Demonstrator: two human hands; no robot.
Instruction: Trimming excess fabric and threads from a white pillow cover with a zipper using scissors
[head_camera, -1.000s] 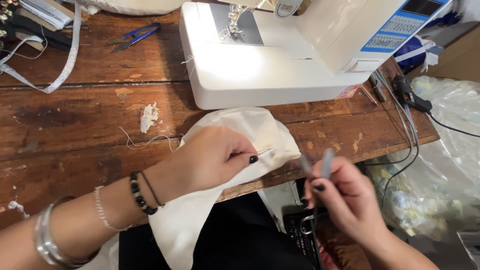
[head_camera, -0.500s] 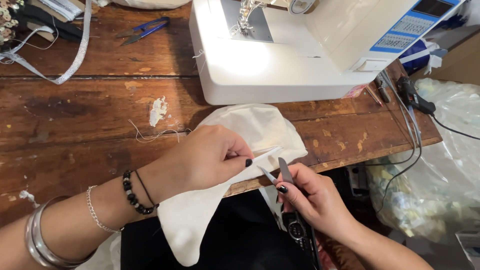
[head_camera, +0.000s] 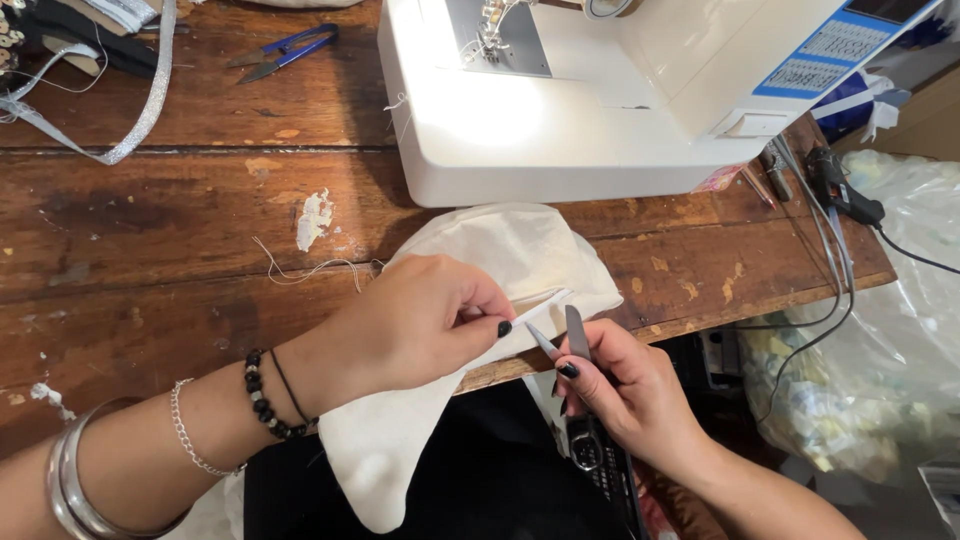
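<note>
The cream cotton fabric piece (head_camera: 500, 250) is plain and unprinted, softly creased, lying rounded on the worn wooden table (head_camera: 150, 230) just in front of the white sewing machine (head_camera: 600, 110), with a long tongue of it drooping over the table edge beneath the left wrist. The left hand (head_camera: 420, 325) lies curled on top of it, thumb and forefinger closed in a pinch on a narrow folded edge strip that juts past the fingertips toward the right hand. The right hand (head_camera: 625, 390) is wrapped tight around small grey scissors (head_camera: 562, 338), whose blades stand slightly parted, their tips just beside that strip.
</note>
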